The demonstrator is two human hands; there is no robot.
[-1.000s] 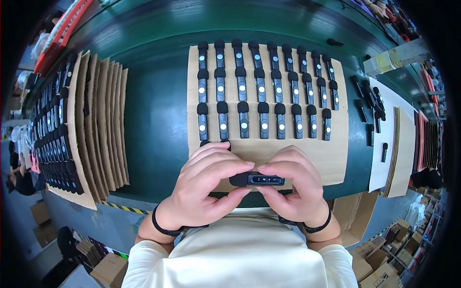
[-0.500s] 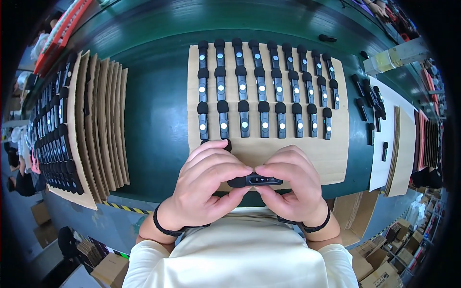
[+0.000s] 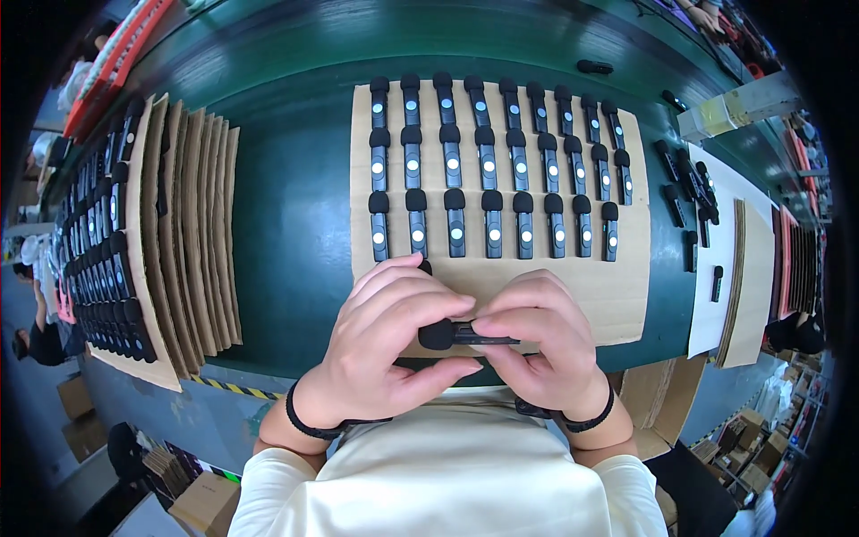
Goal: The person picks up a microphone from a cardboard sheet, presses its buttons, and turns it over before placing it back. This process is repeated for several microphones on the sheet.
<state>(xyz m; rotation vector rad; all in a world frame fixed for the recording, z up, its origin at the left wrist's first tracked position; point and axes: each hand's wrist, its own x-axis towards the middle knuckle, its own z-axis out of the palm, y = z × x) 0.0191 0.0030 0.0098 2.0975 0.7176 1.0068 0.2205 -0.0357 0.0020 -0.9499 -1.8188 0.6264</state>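
Note:
In front of my body, a small black clip-on microphone (image 3: 437,335) with a foam head lies sideways in my right hand (image 3: 550,331), pinched between thumb and fingers. My left hand (image 3: 394,331) is around the foam end, its thumb and forefinger apart. Beyond my hands, rows of similar black microphones (image 3: 456,228), each with a pale round spot, lie foam end away from me on a cardboard sheet (image 3: 591,300). By my left fingertips, a dark foam head (image 3: 425,267) shows partly; the rest is hidden.
At left stands a stack of cardboard sheets (image 3: 192,242), with more microphones (image 3: 116,259) on one. Loose microphones (image 3: 693,183) lie at right near a white sheet (image 3: 707,313) and a metal post (image 3: 738,107). Another microphone (image 3: 595,67) lies on the green surface's far part.
My left thumb and forefinger have parted from the microphone, which has turned slightly in my right hand. The loose microphones at the far right have shifted left.

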